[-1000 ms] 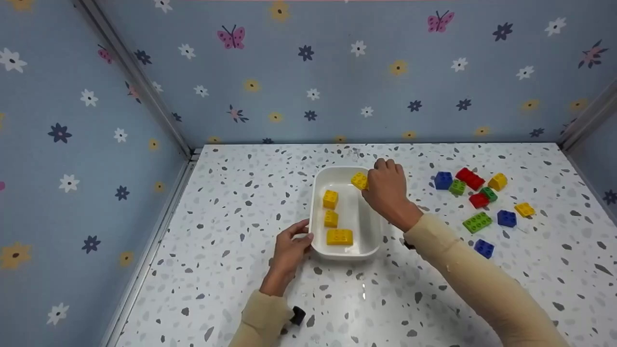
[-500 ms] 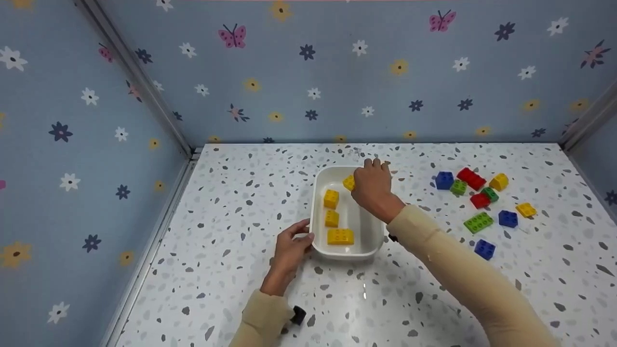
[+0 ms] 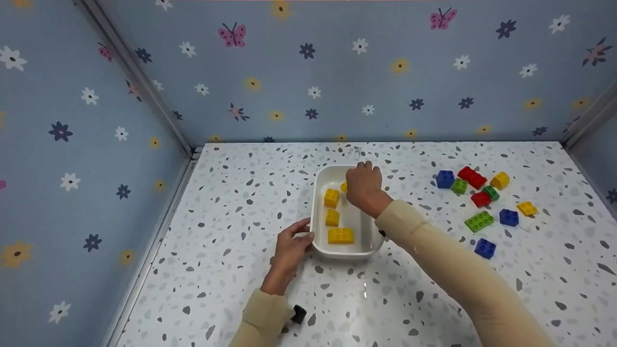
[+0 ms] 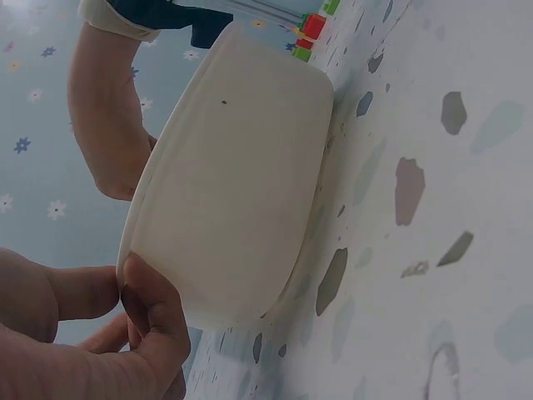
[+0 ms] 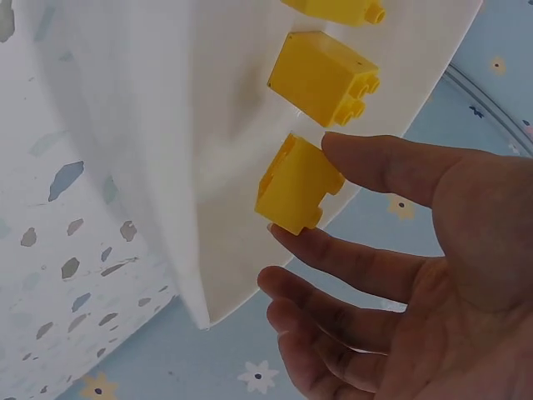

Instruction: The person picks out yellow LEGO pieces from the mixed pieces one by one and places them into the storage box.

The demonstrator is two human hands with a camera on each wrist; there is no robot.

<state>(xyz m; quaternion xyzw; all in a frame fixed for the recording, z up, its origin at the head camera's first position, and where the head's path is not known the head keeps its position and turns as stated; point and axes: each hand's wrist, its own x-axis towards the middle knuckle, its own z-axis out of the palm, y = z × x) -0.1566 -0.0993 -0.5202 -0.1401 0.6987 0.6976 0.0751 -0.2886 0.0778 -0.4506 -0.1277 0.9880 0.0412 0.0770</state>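
Note:
My left hand [image 3: 290, 246] pinches the near left rim of a white plastic container [image 3: 348, 255], thumb and finger on either side of the wall in the left wrist view. Over the container's far end, my right hand [image 3: 364, 185] pinches a yellow toy brick [image 5: 300, 185] between thumb and forefinger. That brick is low inside the container, mostly hidden behind the hand in the head view. Along the left side of the container lie two small yellow bricks, one farther away [image 3: 331, 198] and one nearer [image 3: 332, 217]. A longer yellow brick [image 3: 341, 235] lies at the near end.
On the speckled table [image 3: 231, 202], right of the container, several loose bricks are scattered: blue [image 3: 485, 248], red [image 3: 472, 177], light green [image 3: 479, 221] and yellow [image 3: 527, 208]. A flowered wall panel [image 3: 337, 72] stands behind the table, another [image 3: 87, 193] on the left.
My right hand has moved left and lower into the container with the yellow brick. My left hand has stayed at the rim.

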